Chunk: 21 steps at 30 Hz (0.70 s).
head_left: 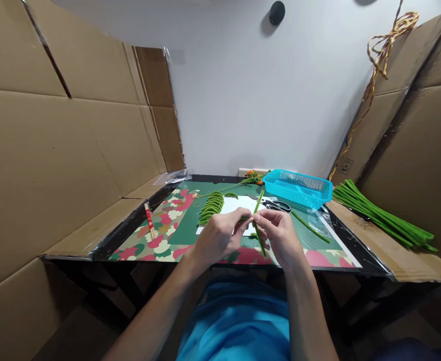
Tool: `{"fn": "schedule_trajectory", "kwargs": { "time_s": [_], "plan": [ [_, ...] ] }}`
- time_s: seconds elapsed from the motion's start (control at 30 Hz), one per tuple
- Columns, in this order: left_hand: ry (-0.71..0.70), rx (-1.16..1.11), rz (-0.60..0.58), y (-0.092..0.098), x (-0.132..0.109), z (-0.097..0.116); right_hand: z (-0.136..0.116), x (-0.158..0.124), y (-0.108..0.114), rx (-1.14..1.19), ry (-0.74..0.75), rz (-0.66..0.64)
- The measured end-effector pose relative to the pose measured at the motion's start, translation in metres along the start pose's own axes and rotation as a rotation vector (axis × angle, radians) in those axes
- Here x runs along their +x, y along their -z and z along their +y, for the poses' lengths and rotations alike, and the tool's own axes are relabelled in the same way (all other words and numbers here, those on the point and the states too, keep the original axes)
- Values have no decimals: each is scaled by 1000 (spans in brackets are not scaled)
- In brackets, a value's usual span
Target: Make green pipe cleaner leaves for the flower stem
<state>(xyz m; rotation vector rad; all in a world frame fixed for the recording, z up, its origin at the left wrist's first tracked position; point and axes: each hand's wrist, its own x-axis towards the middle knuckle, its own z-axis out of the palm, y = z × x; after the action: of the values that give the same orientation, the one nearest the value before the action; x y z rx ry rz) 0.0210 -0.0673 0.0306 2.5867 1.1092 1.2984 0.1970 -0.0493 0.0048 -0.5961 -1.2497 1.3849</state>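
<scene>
Both hands meet just above the near edge of the table. The left hand [220, 235] is curled, its fingertips pinched on the middle of a green stem [258, 203]. The right hand [280, 233] is closed around the same stem from the other side. The stem stands tilted, with its top leaning away from the person and its lower end poking out below the right hand.

Just beyond the left hand lies a row of green leaves [210, 205] on a white sheet [239, 203]. Beyond the right hand are scissors [278, 204] and a blue basket [299, 186], and a loose green stick [310, 226] lies just to its right. A bundle of green stems [382, 215] rests well off to the right, on a cardboard ledge. Far to the left, a red-wrapped pair of chopsticks [150, 220] sits on the camouflage mat [156, 240].

Cardboard walls [54, 150] close in on both sides, leaving open mat left of the hands. A printed mark on the right-hand cardboard is too small to read.
</scene>
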Motion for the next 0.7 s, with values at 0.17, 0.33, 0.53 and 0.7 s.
{"fn": "schedule_trajectory", "kwargs": {
  "time_s": [0.17, 0.33, 0.53, 0.7],
  "plan": [
    [364, -411, -20, -2, 3, 2, 2, 1, -9, -194, 166, 122],
    [499, -667, -56, 2, 7, -2, 3, 0, -11, -471, 410, 138],
    [619, -859, -71, 10, 12, -5, 5, -2, -6, -769, 707, 130],
    [795, -1086, -194, 12, 12, -6, 5, 0, -4, -896, 876, 169]
  ]
}}
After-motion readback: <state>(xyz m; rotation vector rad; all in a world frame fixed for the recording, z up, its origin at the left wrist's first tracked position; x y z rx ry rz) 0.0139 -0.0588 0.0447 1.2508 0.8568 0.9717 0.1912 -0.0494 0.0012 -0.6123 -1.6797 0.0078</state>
